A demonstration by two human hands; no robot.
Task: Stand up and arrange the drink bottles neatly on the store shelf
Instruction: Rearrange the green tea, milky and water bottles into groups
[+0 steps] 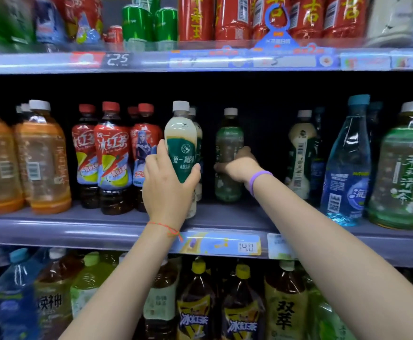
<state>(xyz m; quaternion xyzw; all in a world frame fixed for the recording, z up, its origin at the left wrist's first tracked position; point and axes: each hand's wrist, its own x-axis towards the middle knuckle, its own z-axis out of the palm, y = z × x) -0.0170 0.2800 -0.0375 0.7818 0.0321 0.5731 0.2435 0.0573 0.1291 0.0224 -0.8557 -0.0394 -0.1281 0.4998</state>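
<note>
Milk-tea bottle [181,146] clasped in left grip [167,182]; right grip [237,165] wraps green bottle [228,148].

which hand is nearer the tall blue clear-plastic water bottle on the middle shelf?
Right. Right hand grips a green bottle left of the blue bottle; left hand is farther left.

A price tag [246,246] reading 14.0 is being shown on the middle rail, and another tag [117,60] reading 2.5 on the upper rail. A blue promo sign [275,33] is being displayed above, beside it.
</note>
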